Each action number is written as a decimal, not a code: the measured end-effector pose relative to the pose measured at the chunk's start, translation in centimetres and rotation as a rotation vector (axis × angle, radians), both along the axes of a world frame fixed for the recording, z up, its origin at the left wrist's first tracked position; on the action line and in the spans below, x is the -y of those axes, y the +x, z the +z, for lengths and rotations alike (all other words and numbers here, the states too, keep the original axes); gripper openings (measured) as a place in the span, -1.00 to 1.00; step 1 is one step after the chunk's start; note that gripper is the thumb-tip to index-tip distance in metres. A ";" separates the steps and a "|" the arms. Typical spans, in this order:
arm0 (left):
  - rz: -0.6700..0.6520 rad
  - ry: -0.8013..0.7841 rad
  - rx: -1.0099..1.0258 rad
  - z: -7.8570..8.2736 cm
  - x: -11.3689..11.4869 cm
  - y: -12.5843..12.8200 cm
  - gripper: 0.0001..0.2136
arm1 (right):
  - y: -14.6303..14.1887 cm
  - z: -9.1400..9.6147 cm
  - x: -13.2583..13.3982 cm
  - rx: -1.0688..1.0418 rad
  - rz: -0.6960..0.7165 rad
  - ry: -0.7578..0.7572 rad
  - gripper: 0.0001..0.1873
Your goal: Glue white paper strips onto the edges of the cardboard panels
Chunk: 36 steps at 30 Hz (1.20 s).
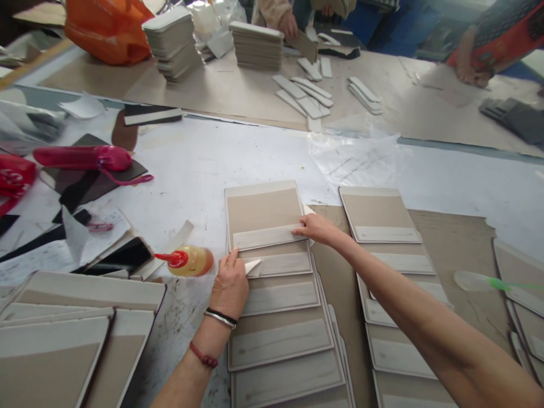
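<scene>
A grey-beige panel (263, 211) with a pale strip (267, 236) along its near edge lies on top of an overlapping row of similar panels in front of me. My left hand (230, 283) is closed at the panel's lower left corner, fingertips on its edge. A thin white folded piece (254, 266) pokes out by its thumb. My right hand (318, 228) is at the panel's right side, a fingertip pressing the strip's right end. Another white piece (309, 210) shows partly from behind this hand, mostly hidden.
A red-tipped glue bottle (191, 260) lies left of the row. More panels overlap in a second row (378, 207) and a pile (46, 289). A clear bottle with a green band (476, 281) is at right. Co-workers' hands (289, 25) are at the far table (238, 93).
</scene>
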<state>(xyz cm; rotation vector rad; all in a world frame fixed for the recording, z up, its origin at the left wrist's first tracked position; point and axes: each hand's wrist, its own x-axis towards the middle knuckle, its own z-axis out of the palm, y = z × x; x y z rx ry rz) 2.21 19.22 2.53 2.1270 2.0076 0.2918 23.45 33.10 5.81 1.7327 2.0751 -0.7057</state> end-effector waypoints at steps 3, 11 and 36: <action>-0.008 0.017 -0.007 -0.1 0.0 0.0 -0.80 | 0.0 0.1 0.1 0.006 -0.002 0.000 -0.67; -0.033 0.035 -0.056 -0.3 0.0 -0.2 -0.83 | 0.0 -0.1 0.3 0.012 0.020 0.015 -0.67; -0.034 0.111 -0.019 -1.1 0.1 -0.3 -0.84 | -0.4 0.1 0.5 0.041 0.024 0.016 -0.61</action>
